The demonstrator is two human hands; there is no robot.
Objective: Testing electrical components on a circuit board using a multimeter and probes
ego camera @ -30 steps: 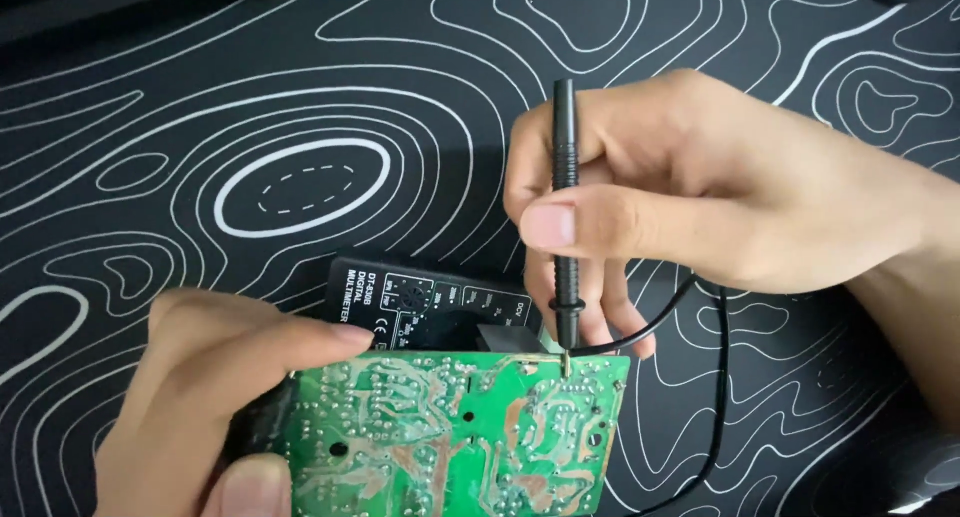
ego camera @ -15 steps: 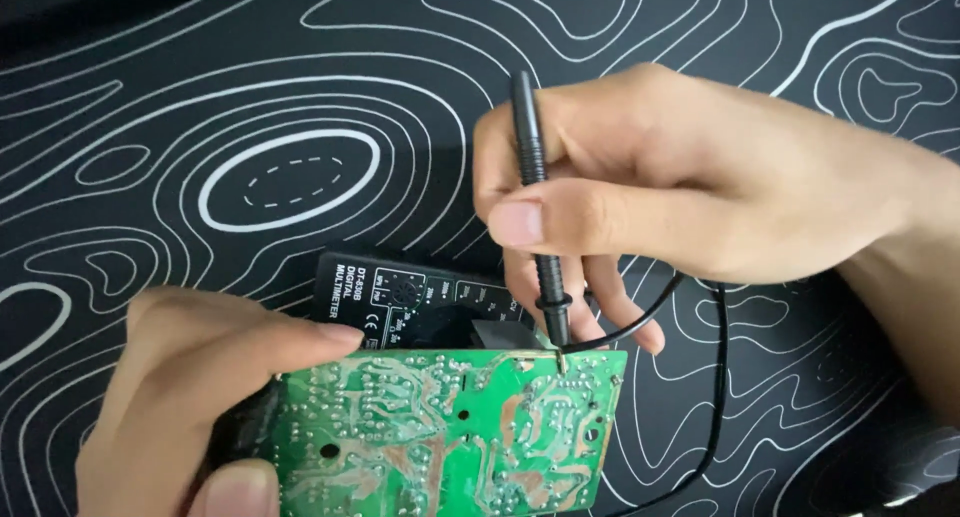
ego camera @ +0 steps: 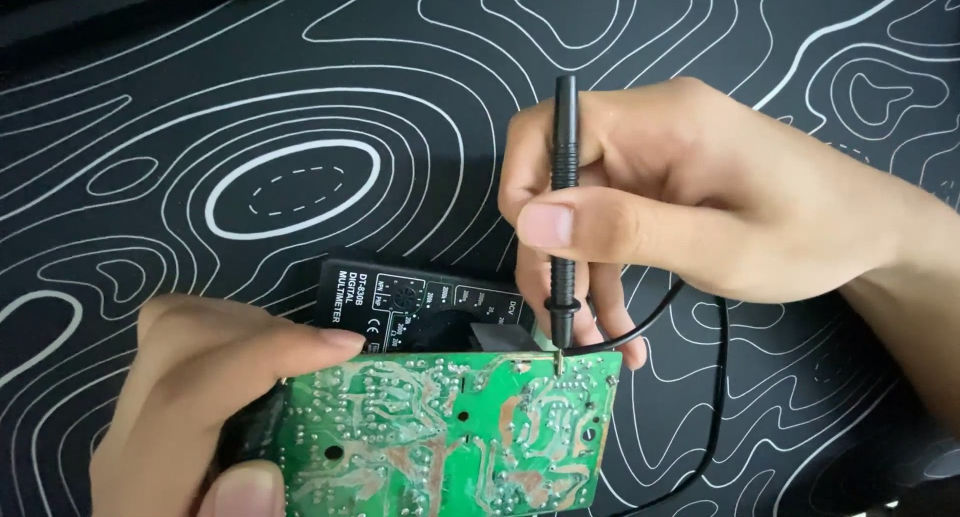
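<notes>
Black probe [ego camera: 565, 207] stands near upright at centre frame, long axis vertical, metal tip down on the top edge of the green circuit board [ego camera: 450, 432]. Right hand [ego camera: 680, 207] is closed around it, pen-style. Left hand [ego camera: 200, 397] grips the board's left edge, lower left of frame. Risk: tip sits right at the edge, so a small wobble could slide it off or bridge neighbouring solder joints. Black multimeter [ego camera: 420, 302] lies behind on the patterned bench [ego camera: 250, 97].

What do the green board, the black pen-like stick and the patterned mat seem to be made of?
Green board: likely rigid laminate, glossy green coat, shiny metal solder dots and coppery patches.
Stick: seemingly matte black plastic with a ribbed grip and thin metal tip.
Mat: black with white printed lines; perhaps fabric or rubber, hard to tell.
</notes>
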